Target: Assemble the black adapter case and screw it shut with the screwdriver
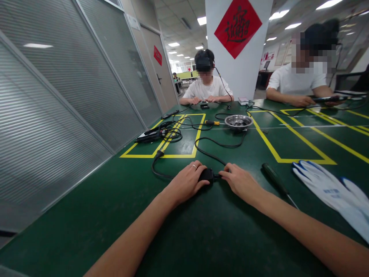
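My left hand [187, 181] is closed over a black power adapter [206, 176] lying on the green table, its thumb along the near side. From the adapter's right end runs a black cable [211, 154]; my right hand [236, 179] pinches it close to the adapter. On the left, a thicker cord [155, 169] leaves from under my left hand and curves up to a black plug [159, 154]. Right of my right hand lies a screwdriver [273, 177] with a dark green handle. Beside it rests a white and blue work glove [325, 186].
A metal bowl [238, 121] with small dark parts stands mid-table, near a yellow-handled screwdriver [212, 122]. Coiled black cables [173, 134] lie at left among yellow tape lines [198, 134]. Two people sit across, one person [206, 84] ahead, another person [300, 82] at right. A glass partition [72, 96] borders the left.
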`<state>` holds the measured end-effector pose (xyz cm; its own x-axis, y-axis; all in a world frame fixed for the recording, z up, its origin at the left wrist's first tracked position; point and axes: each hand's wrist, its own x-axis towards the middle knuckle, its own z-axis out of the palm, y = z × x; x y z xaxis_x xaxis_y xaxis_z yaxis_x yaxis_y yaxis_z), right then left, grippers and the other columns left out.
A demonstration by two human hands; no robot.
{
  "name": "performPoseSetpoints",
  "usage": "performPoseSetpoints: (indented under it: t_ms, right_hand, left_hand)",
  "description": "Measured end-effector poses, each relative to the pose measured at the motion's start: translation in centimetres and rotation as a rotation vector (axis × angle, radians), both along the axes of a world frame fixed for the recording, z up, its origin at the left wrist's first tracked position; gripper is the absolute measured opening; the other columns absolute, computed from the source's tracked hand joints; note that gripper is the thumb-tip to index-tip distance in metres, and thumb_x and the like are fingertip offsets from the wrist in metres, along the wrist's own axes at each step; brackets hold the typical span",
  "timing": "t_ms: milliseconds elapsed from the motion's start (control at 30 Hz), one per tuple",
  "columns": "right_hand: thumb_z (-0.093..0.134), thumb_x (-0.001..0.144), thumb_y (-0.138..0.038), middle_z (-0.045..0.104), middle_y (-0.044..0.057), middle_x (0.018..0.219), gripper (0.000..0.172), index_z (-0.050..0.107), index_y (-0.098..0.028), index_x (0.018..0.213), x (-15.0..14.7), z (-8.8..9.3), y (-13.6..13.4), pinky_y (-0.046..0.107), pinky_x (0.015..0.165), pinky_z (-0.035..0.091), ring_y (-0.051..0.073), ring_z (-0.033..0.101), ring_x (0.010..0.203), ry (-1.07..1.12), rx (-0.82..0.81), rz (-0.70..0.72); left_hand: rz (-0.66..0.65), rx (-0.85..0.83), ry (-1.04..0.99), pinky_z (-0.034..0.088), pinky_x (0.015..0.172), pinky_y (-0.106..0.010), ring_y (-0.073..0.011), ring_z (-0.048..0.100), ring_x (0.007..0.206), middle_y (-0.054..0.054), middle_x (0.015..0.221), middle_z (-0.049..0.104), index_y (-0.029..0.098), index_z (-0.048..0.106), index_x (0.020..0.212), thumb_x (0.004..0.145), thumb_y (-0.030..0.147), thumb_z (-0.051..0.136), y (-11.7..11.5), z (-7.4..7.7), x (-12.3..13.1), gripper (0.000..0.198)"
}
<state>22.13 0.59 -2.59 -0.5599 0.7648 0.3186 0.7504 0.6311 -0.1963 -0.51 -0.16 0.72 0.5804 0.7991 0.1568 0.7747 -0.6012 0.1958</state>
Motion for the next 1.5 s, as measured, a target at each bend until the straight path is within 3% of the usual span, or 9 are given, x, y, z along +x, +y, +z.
performPoseSetpoints:
  t_ms: [433, 567, 667, 733, 900, 1000, 1100, 1200, 1500]
  right_hand:
    - [0.052, 0.088, -0.036, 0.059, 0.007, 0.115, 0.03, 0.057, -0.018, 0.111, 0.5, -0.7, 0.2, 0.039, 0.085, 0.051, 0.017, 0.059, 0.099, 0.155, -0.105, 0.014]
    - [0.05, 0.089, -0.032, 0.058, 0.01, 0.116, 0.029, 0.058, -0.019, 0.113, 0.6, -0.2, -0.3, 0.048, 0.095, 0.044, 0.022, 0.054, 0.109, 0.332, -0.201, 0.016]
    - [0.055, 0.085, -0.034, 0.054, 0.013, 0.126, 0.049, 0.046, -0.02, 0.131, 0.5, 1.0, -0.9, 0.053, 0.104, 0.036, 0.026, 0.049, 0.118, 0.523, -0.312, 0.018]
    - [0.06, 0.081, -0.037, 0.056, 0.012, 0.126, 0.062, 0.038, -0.021, 0.137, 0.1, 1.7, -1.3, 0.049, 0.102, 0.041, 0.024, 0.054, 0.114, 0.658, -0.437, 0.03]
    - [0.063, 0.079, -0.036, 0.065, 0.008, 0.115, 0.044, 0.052, -0.02, 0.118, -0.1, 2.7, -2.2, 0.038, 0.097, 0.048, 0.018, 0.061, 0.106, 0.991, -0.777, 0.048]
    - [0.063, 0.079, -0.035, 0.063, 0.007, 0.121, 0.045, 0.05, -0.021, 0.12, 1.6, 3.1, -2.8, 0.039, 0.099, 0.047, 0.019, 0.06, 0.111, 1.185, -0.929, -0.014]
    - [0.054, 0.084, -0.038, 0.062, 0.009, 0.122, 0.042, 0.05, -0.02, 0.122, 4.3, 3.2, -3.2, 0.041, 0.099, 0.048, 0.02, 0.06, 0.111, 1.348, -1.049, -0.098]
    - [0.048, 0.087, -0.038, 0.063, 0.012, 0.12, 0.041, 0.051, -0.016, 0.121, 6.6, 2.8, -3.1, 0.041, 0.097, 0.049, 0.021, 0.062, 0.108, 1.457, -1.14, -0.198]
    - [0.039, 0.091, -0.031, 0.061, 0.017, 0.123, 0.036, 0.053, -0.01, 0.117, 7.5, 1.2, -2.3, 0.035, 0.09, 0.052, 0.018, 0.064, 0.1, 1.55, -1.224, -0.327]
  left_hand:
    - [0.033, 0.049, 0.018, 0.043, 0.093, -0.041, -0.0249, 0.053, 0.103, -0.009, 0.112, 0.053, 0.02, 0.049, 0.125, 0.097, 0.041, 0.042, 0.6, 0.1, -0.4, 0.035]
    - [0.06, 0.041, -0.115, 0.04, 0.098, -0.041, -0.0249, 0.049, 0.109, -0.009, 0.119, 0.049, 0.021, 0.043, 0.13, 0.098, 0.036, 0.04, 0.1, 0.5, 0.5, 0.035]
    - [0.07, -0.015, -0.274, 0.04, 0.098, -0.04, -0.024, 0.049, 0.111, -0.009, 0.12, 0.05, 0.022, 0.039, 0.132, 0.099, 0.032, 0.039, -0.7, 0.2, 1.7, 0.035]
    - [0.05, -0.086, -0.359, 0.04, 0.099, -0.04, -0.0232, 0.049, 0.112, -0.009, 0.12, 0.05, 0.022, 0.037, 0.132, 0.098, 0.03, 0.039, -1.3, 0.0, 2.4, 0.035]
    - [-0.035, -0.166, -0.458, 0.041, 0.1, -0.037, -0.0217, 0.05, 0.113, -0.009, 0.12, 0.05, 0.021, 0.041, 0.129, 0.099, 0.03, 0.034, -2.3, 0.2, 3.2, 0.032]
    - [-0.014, -0.074, -0.37, 0.039, 0.101, -0.038, -0.0221, 0.049, 0.114, -0.008, 0.124, 0.047, 0.022, 0.043, 0.129, 0.1, 0.034, 0.029, -1.8, 0.6, 2.4, 0.034]
    - [0.132, 0.005, -0.106, 0.039, 0.1, -0.044, -0.0284, 0.05, 0.112, -0.01, 0.12, 0.049, 0.019, 0.05, 0.122, 0.092, 0.048, 0.046, -0.7, 0.2, 0.9, 0.042]
    - [0.188, -0.091, 0.072, 0.048, 0.085, -0.043, -0.0276, 0.058, 0.094, -0.009, 0.109, 0.052, 0.02, 0.057, 0.116, 0.088, 0.057, 0.048, 0.2, -0.6, -0.3, 0.048]
    - [0.166, -0.059, -0.017, 0.049, 0.084, -0.037, -0.0229, 0.061, 0.09, -0.007, 0.116, 0.05, 0.026, 0.058, 0.12, 0.087, 0.061, 0.048, 0.5, -0.4, 0.1, 0.05]
